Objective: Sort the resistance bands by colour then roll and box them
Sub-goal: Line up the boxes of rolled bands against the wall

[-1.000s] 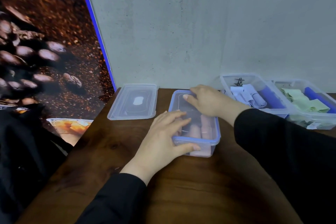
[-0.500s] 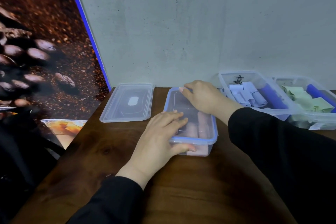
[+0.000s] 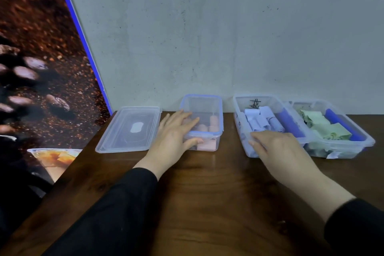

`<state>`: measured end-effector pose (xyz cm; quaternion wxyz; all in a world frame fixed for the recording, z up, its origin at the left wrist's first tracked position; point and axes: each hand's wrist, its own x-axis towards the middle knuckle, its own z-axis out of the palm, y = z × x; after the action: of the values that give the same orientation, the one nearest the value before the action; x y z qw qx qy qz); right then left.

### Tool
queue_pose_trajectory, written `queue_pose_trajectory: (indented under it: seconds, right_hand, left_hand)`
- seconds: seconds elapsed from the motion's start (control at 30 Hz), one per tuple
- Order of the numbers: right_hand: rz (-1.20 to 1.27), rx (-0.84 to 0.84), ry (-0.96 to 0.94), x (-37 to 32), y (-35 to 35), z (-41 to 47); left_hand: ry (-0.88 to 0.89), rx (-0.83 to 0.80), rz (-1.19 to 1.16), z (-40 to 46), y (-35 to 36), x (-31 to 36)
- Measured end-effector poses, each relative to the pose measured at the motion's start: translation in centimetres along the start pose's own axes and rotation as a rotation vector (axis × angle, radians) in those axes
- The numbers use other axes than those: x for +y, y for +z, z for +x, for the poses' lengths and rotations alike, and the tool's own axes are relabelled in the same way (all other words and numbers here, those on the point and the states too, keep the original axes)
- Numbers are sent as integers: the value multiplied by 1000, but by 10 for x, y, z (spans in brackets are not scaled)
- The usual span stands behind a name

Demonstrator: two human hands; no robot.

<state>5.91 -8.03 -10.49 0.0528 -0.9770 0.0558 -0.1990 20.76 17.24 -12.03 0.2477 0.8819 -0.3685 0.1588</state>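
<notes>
The pink box (image 3: 202,122) stands on the wooden table (image 3: 207,193) against the grey wall (image 3: 207,37), its blue-rimmed lid on and rolled pink bands (image 3: 207,128) showing through the clear plastic. The left hand (image 3: 173,138) rests on the box's near left corner, fingers spread almost straight across the lid and the thumb pressed against the front wall. Just left of the box lies a spare lid (image 3: 129,129), flat on the table. To the box's right, a little apart, stands an open white box (image 3: 245,143) holding rolled white bands (image 3: 261,120) and a blue roll (image 3: 289,123); a few small dark clips lie at its far end. The right hand (image 3: 278,149) lies over that box's near edge, fingers loosely bent and touching its rim, gripping nothing that can be seen. Further right, touching the white box, an open green box (image 3: 353,149) holds folded green bands (image 3: 324,125) and another blue roll (image 3: 340,123). Left of the spare lid stands a coffee-bean poster (image 3: 41,68).
</notes>
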Motion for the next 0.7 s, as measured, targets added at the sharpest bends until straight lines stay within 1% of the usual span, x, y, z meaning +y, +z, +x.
queue_pose_trajectory:
  seconds: [0.1, 0.17, 0.23, 0.27, 0.33, 0.37, 0.4, 0.47, 0.57, 0.63, 0.7]
  right_hand:
    - [-28, 96, -17, -6, 9, -1]
    - [-32, 163, -49, -13, 9, -5]
    - [-41, 192, -87, -20, 5, -10]
    - [-50, 188, -94, -23, 3, -13]
    - [-72, 172, -88, -30, 1, -20]
    - [-79, 170, -85, -34, -1, -25]
    - [-78, 168, -79, -39, -4, -31]
    - [-68, 154, -71, -48, -9, -42]
    - [-40, 154, -84, -59, -17, -58]
    - [-35, 149, -91, -67, -24, -66]
    - [-49, 156, -89, -73, -28, -73]
  left_hand:
    - [-50, 77, 90, 0, -2, 3]
    - [-78, 186, 50, -13, -6, 9]
    - [-173, 298, 49, -31, -11, 6]
    - [-239, 333, 87, -39, -15, 0]
    - [-367, 310, 191, -55, -23, -14]
    - [-412, 250, 225, -60, -27, -21]
    - [-439, 183, 247, -64, -30, -27]
    - [-423, 105, 282, -71, -34, -34]
    - [-359, 108, 315, -77, -35, -41]
    - [-390, 119, 320, -76, -37, -41]
    - [-426, 155, 275, -75, -41, -39]
